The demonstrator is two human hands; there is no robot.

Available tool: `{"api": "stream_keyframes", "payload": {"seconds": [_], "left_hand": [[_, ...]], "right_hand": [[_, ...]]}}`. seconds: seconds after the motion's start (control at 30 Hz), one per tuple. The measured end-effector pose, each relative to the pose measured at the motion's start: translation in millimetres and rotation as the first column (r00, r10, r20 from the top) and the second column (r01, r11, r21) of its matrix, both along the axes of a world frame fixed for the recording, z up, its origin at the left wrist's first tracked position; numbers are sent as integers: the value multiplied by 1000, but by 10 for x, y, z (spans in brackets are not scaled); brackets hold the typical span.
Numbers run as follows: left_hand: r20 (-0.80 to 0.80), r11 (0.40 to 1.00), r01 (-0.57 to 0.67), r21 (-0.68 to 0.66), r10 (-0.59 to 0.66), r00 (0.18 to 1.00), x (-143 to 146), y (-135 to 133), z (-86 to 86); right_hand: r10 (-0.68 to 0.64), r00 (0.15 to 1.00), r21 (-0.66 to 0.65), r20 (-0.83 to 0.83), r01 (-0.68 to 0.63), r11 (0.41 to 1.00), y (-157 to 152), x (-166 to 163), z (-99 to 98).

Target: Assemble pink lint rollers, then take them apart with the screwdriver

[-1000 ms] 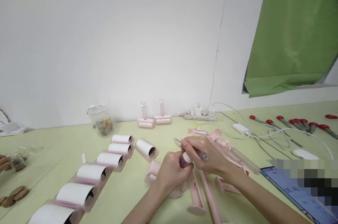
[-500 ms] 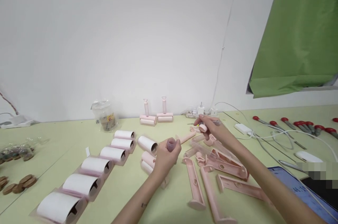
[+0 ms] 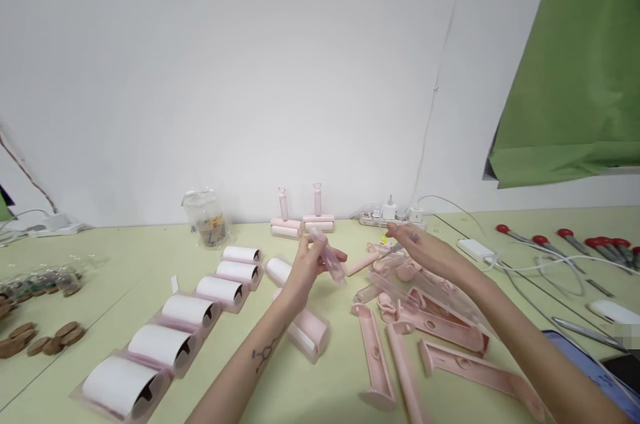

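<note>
head view: one camera, hands over the green table.
left hand: fingers clamped on a small pink part, lifted above the table.
right hand: fingers apart, holding nothing visible, over the pile of pink handle halves.
grip tip: likely best to pinch the part near its middle so it stays level.
containers: clear bag by the wall, brownish bits inside; plastic wrap around the white rolls.

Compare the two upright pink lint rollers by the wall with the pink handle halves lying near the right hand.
The assembled pink lint rollers stand upright by the wall, each with a roll at its base; the pink handle halves lie flat on the green table. The rollers look closed and complete; the halves show open hollow insides. Both are the same pale pink plastic.
</note>
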State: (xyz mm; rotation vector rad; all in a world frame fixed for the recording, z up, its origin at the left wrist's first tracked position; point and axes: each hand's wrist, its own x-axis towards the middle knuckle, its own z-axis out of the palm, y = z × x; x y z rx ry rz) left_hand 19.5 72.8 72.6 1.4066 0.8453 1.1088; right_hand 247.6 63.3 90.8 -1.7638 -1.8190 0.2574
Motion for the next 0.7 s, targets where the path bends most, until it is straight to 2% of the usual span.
{"api": "stream_keyframes", "payload": {"seconds": [0.07,0.17,0.27,0.37,0.47,0.57,0.63,0.7], "left_hand": [[-251,1000,24,-21,-28,967,88,131,-62],[-437,998,52,-31,-60,897,292,281,-212],[-560,999,24,44,5,828,485,317,-340],[-589,989,2,145,85,804,466,261,-356],[-550,964,4,265,148,822,116,152,-252],[-507,945,14,327,163,847,-404,-16,-141],[-499,941,17,337,163,851,-701,-154,-147],[-521,945,39,325,145,841,-903,-278,-245]], "right_hand": [[-16,999,50,-29,17,999,-27,34,69],[-4,998,137,-65,13,990,-93,16,161],[31,995,225,-99,-8,974,-217,-88,241],[50,994,208,-93,-29,978,-350,-250,271],[195,980,178,-37,-186,966,-415,-463,211],[385,919,150,86,-394,907,-414,-740,70],[477,857,64,196,-497,865,-402,-948,-52],[533,801,-18,273,-550,835,-387,-1137,-186]]}}
